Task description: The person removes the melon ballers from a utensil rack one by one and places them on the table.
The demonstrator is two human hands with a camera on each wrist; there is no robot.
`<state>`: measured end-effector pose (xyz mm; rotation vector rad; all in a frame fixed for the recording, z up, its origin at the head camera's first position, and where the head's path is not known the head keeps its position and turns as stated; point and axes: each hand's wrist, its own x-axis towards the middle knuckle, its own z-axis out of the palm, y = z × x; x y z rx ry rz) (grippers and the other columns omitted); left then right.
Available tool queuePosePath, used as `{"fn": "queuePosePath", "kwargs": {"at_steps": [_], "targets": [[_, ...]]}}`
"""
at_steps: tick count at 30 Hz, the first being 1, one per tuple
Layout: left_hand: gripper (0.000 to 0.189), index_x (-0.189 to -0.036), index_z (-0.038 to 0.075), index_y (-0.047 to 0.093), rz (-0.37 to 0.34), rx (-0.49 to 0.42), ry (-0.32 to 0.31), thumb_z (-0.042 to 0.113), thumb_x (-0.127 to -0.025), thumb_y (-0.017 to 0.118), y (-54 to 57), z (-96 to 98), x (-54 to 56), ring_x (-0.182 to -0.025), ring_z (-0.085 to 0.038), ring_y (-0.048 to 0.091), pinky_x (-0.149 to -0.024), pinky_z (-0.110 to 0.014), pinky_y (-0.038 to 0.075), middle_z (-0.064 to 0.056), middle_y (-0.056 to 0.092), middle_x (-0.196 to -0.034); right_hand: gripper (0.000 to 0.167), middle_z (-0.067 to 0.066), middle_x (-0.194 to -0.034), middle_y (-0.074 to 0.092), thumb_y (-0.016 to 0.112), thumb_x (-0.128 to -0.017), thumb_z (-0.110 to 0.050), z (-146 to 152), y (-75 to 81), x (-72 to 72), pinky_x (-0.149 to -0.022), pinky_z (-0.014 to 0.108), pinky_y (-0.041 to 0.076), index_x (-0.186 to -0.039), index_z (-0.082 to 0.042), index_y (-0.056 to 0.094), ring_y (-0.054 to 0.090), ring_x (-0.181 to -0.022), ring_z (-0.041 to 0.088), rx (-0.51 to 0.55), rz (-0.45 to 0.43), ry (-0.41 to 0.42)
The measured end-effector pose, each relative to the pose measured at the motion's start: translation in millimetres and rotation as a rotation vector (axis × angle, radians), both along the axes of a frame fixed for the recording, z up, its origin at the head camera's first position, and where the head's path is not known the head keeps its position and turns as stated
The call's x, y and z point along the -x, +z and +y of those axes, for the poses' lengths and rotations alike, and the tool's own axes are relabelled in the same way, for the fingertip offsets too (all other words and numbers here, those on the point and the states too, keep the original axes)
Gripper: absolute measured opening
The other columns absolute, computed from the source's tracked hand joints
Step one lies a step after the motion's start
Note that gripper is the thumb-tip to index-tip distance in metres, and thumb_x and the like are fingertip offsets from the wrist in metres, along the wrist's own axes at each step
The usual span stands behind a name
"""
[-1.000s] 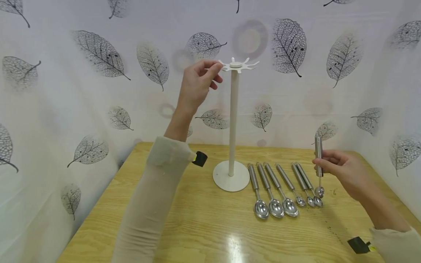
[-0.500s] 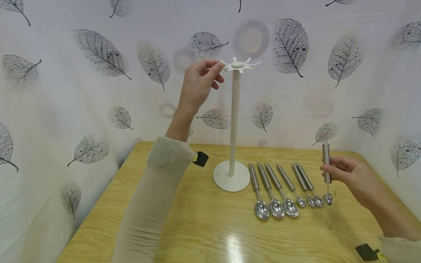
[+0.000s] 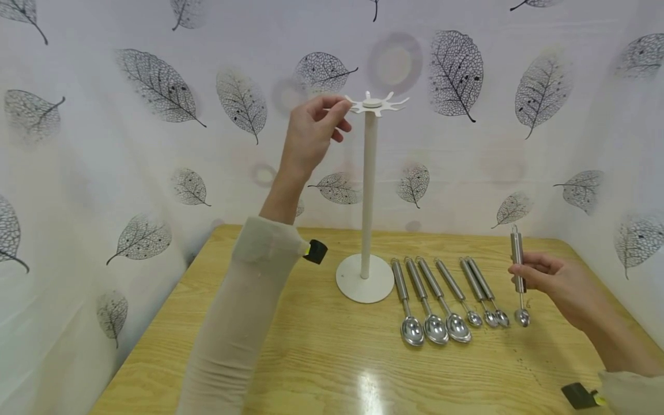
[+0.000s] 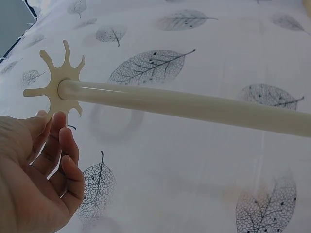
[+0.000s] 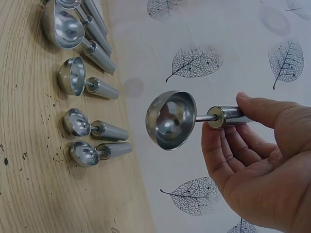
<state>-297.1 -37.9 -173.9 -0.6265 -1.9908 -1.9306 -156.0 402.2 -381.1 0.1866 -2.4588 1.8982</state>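
At the top of a white utensil stand [image 3: 369, 190], my left hand [image 3: 311, 129] pinches one prong of the star-shaped hook ring [image 4: 60, 92] between thumb and fingers. Nothing hangs from the ring. My right hand [image 3: 568, 288] holds a steel melon baller [image 3: 522, 317] by its cylindrical handle, upright with the bowl down, near the table's right side. Its deep round bowl [image 5: 172, 121] faces the camera in the right wrist view. Left of it, several steel scoops [image 3: 436, 328] lie in a row, the larger oval bowls nearest the stand and smaller ones further right.
The stand's round base [image 3: 353, 288] rests on the light wooden table [image 3: 290, 346], left of the row. A white curtain [image 3: 467, 155] with leaf prints hangs behind and at both sides. Small dark specks mark the table at the right.
My right hand has moved right and lower with the melon baller, away from the row of scoops. The left hand keeps its pinch on the ring.
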Motion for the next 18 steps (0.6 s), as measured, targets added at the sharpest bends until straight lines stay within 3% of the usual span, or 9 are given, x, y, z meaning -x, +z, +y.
{"fn": "queuePosePath", "kwargs": {"at_steps": [7, 10, 14, 18], "targets": [[0.019, -0.117, -0.001, 0.074, -0.013, -0.002, -0.003, 0.014, -0.106, 0.068, -0.4, -0.6, 0.8, -0.071, -0.023, 0.062, -0.071, -0.030, 0.056, -0.008, 0.070, -0.083, 0.027, -0.012, -0.105, 0.072, 0.055, -0.110, -0.003, 8, -11.3, 9.3, -0.079, 0.017, 0.055, -0.115, -0.023, 0.074, 0.070, -0.091, 0.011, -0.081, -0.059, -0.007], [0.019, -0.117, -0.001, 0.074, -0.015, -0.006, -0.007, 0.013, -0.106, 0.068, -0.4, -0.3, 0.4, -0.071, -0.022, 0.062, -0.071, -0.028, 0.055, -0.008, 0.070, -0.083, 0.017, -0.013, -0.105, 0.071, 0.057, -0.111, -0.010, 9, -14.7, 12.9, -0.080, 0.017, 0.056, -0.123, -0.010, 0.069, 0.070, -0.093, 0.010, -0.151, -0.098, -0.027], [0.019, -0.116, -0.001, 0.074, -0.013, -0.009, -0.008, 0.014, -0.106, 0.068, -0.4, -0.5, -0.1, -0.070, -0.021, 0.062, -0.070, -0.027, 0.055, -0.008, 0.069, -0.083, 0.039, -0.014, -0.106, 0.070, 0.059, -0.111, -0.018, 9, -17.9, 17.1, -0.080, 0.019, 0.057, -0.135, 0.012, 0.055, 0.070, -0.094, 0.010, -0.236, -0.148, -0.048], [0.019, -0.116, -0.001, 0.073, -0.004, -0.005, -0.010, 0.014, -0.106, 0.068, -1.0, -0.5, 0.2, -0.070, -0.020, 0.062, -0.070, -0.028, 0.055, -0.008, 0.069, -0.083, 0.056, -0.007, -0.111, 0.069, 0.059, -0.112, -0.024, 14, -22.5, 22.2, -0.081, 0.021, 0.058, -0.142, 0.021, 0.045, 0.069, -0.094, 0.009, -0.282, -0.211, -0.052]]}}
